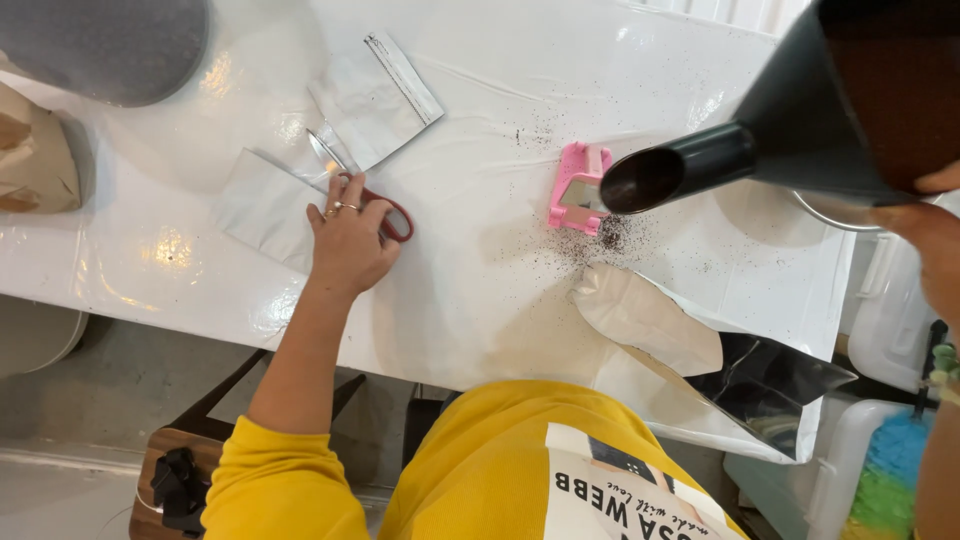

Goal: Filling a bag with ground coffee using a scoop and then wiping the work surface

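My left hand (348,240) rests on the white table (480,290) and grips the red handles of a pair of scissors (385,210), whose blades lie over a flat silvery-white pouch (262,205). A second pouch (372,98) lies just beyond it. My right hand (935,235) holds a large black funnel (790,130) tilted above the table, its spout (660,178) pointing left over a small pink stand (578,190). Dark grounds (600,240) are scattered on the table below the spout. An open foil-lined bag (690,370) lies at the table's near edge.
A grey round object (110,45) and a brown paper bag (30,150) sit at the far left. A metal bowl (835,212) shows under the funnel. White plastic containers (890,310) and a colourful duster (890,475) stand on the right. A wooden stool (165,450) is below left.
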